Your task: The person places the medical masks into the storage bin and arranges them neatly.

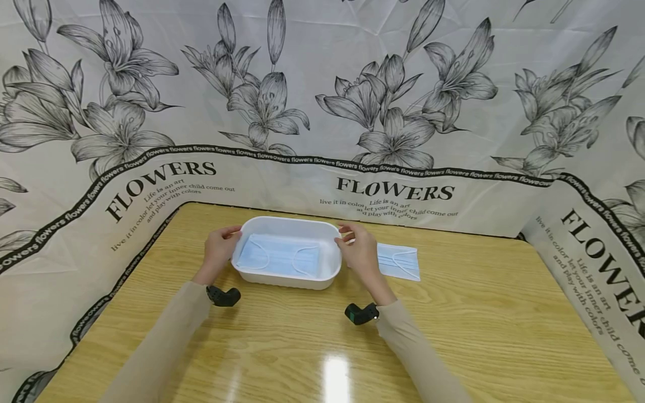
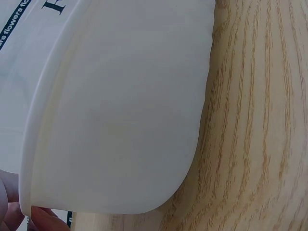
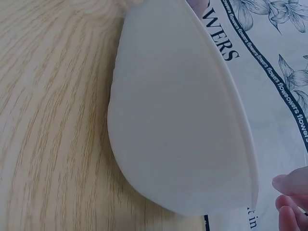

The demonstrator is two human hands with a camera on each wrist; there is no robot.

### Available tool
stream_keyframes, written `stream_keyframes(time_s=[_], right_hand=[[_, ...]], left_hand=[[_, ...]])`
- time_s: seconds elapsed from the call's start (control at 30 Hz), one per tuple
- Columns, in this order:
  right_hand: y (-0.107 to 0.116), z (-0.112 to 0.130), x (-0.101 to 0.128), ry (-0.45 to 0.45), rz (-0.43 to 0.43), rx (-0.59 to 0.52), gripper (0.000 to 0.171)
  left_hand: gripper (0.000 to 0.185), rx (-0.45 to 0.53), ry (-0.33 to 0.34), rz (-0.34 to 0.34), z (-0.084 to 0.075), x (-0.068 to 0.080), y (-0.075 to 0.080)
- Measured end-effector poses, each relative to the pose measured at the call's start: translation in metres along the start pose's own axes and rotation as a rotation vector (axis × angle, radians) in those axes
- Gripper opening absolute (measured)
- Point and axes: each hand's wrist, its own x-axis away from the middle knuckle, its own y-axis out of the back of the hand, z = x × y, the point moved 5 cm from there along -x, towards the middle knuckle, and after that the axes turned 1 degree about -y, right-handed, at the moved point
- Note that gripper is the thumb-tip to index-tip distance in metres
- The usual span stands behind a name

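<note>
Second mask (image 1: 400, 261) partly hidden behind right hand (image 1: 359, 252) (near end).

You have one white tray (image 1: 288, 279) on the worktop (image 1: 453, 336). You have two blue face masks: one mask in the tray (image 1: 279, 258), and one mask on the worktop (image 1: 400, 262) just right of it. Two hands are in view, your left hand (image 1: 219, 249) and your right hand (image 1: 359, 249), one at each end of the tray.

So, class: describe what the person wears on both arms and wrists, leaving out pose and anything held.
Both arms are covered by long beige sleeves reaching the wrists. Under each wrist sits a small black device: the one by the left hand is all black, while the one by the right hand shows a green edge. The hands themselves are bare, with no gloves.
</note>
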Motion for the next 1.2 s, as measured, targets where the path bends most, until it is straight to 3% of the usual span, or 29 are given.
stream_keyframes(time_s=[0.2,0.8,1.2], right_hand=[[0.016,-0.014,0.001,0.017,-0.045,0.014,0.038],[0.061,-0.061,0.015,0.003,-0.074,0.096,0.035],[0.087,-0.094,0.021,-0.086,-0.086,0.118,0.036]], left_hand=[[0.035,-0.003,0.008,0.000,0.001,0.000,-0.001],[0.036,-0.007,0.010,0.015,-0.002,0.003,0.000],[0.036,-0.009,0.012,0.007,-0.002,0.002,0.000]])
